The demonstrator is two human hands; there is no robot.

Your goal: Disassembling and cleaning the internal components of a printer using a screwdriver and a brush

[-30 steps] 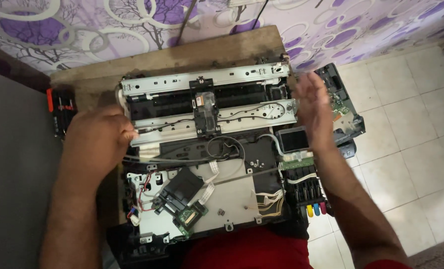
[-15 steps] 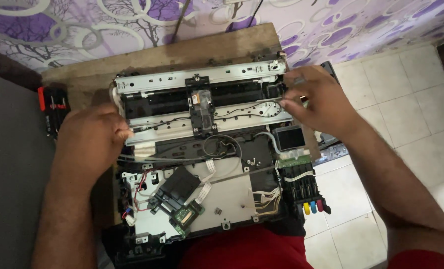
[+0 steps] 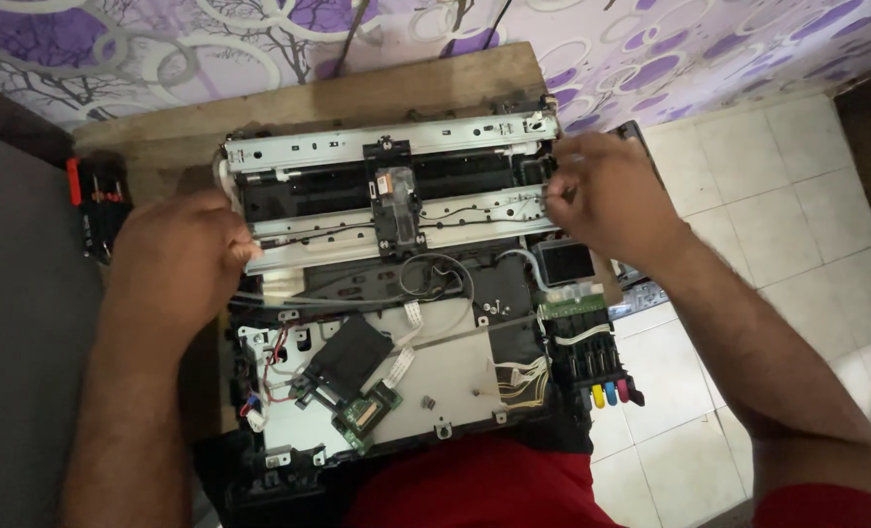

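Left hand (image 3: 176, 256) clamped on metal carriage frame (image 3: 387, 196) end | right hand (image 3: 607, 200) pinching opposite end | we keep it level, mind the tubing (image 3: 435, 279)

The left hand (image 3: 176, 254) and right hand (image 3: 607, 196) cover both ends of the printer frame (image 3: 387, 191); the grip underneath stays hidden.

Purple-patterned wall (image 3: 142, 39), white tiled floor (image 3: 778, 196), wooden table (image 3: 357, 98).
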